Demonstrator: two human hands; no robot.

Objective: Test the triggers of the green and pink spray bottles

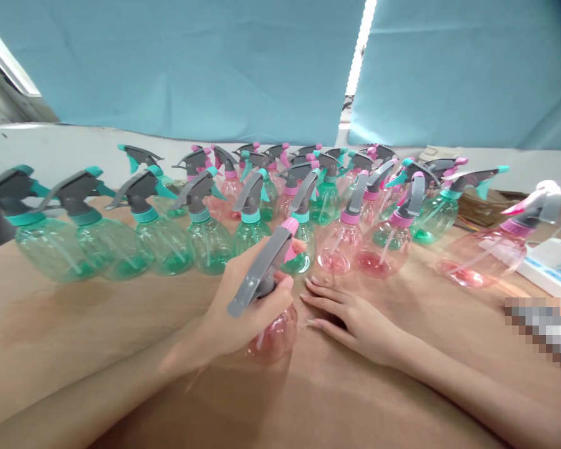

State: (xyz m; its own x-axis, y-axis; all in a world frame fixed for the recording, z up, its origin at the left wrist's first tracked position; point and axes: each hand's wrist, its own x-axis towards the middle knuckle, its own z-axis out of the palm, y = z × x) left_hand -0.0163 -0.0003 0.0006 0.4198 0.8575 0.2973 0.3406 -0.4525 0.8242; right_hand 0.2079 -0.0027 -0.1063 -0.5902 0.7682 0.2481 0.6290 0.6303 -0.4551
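My left hand point(243, 299) is wrapped round the neck of a pink spray bottle point(273, 333) with a grey trigger head and pink nozzle; the bottle stands on the brown table point(75, 324) in front of me. My right hand point(355, 318) lies flat on the table just right of that bottle, fingers stretched out and apart, holding nothing. Behind both hands stand rows of several green spray bottles point(163, 243) and pink spray bottles point(341, 246), all with grey trigger heads.
A lone pink spray bottle point(486, 249) stands at the right, next to a white power strip point(546, 268). A stack of brown cardboard point(486, 209) lies behind it. Blue curtains point(191, 62) hang behind the table. A blurred patch covers the right edge.
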